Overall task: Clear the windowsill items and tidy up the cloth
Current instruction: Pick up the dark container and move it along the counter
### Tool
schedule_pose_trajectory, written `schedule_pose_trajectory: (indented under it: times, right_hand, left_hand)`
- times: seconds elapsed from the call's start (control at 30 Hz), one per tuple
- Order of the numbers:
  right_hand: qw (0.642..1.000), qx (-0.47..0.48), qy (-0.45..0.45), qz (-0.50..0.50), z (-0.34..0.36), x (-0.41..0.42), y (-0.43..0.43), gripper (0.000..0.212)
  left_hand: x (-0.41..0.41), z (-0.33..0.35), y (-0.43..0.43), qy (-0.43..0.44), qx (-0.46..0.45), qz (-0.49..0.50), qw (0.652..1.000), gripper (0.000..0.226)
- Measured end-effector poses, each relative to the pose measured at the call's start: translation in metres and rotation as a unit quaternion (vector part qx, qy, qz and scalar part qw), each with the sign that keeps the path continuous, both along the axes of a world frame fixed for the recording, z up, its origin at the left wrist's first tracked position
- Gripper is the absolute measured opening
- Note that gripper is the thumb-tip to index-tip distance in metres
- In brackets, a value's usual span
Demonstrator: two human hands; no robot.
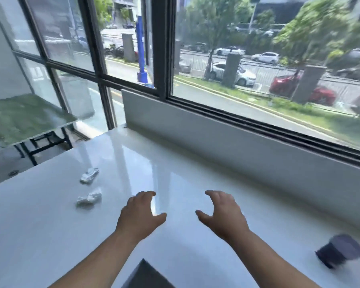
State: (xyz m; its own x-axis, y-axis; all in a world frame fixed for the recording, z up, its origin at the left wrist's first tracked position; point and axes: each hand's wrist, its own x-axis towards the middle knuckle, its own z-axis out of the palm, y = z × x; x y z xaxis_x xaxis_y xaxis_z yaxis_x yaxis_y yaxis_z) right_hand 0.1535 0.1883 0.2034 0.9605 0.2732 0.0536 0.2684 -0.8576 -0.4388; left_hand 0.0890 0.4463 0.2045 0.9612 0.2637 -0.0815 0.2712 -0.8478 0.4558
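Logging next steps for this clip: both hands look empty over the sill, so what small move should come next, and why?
Probably the left hand reaching left for the nearer crumpled wrapper: both it and the right hand are open and empty, and that scrap lies closest.

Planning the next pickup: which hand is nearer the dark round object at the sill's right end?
Right. The right hand is up-left of the dark round object; the left hand lies farther left.

Two bare hands reach out, side by side.

The left hand [140, 215] and the right hand [222, 215] are palm down with a gap between them. Both arms are bare and come up from the bottom. The fingers [146, 195] curl a little, thumbs point at each other, and neither hand holds anything.
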Motion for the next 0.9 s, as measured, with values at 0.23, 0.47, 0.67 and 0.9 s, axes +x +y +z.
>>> schedule_pose_trajectory:
  times: [0.23, 0.47, 0.67, 0.9]
  right_hand:
    - [0.98, 0.027, 0.003, -0.199, -0.013, -0.013, -0.229, 0.068]
    - [0.93, 0.098, 0.032, -0.353, -0.059, -0.046, -0.38, 0.046]
    - [0.899, 0.142, 0.067, -0.41, -0.105, -0.042, -0.453, 0.046]
    - [0.76, 0.371, 0.229, -0.482, -0.163, -0.006, -0.486, 0.049]
  left_hand:
    - [0.092, 0.009, -0.225, 0.001, 0.007, -0.196, 0.981, 0.079]
    - [0.129, -0.016, -0.41, 0.029, 0.033, -0.314, 0.948, 0.079]
    - [0.152, -0.049, -0.531, 0.071, 0.054, -0.376, 0.922, 0.081]
    - [0.179, -0.102, -0.624, 0.123, 0.033, -0.401, 0.907, 0.085]
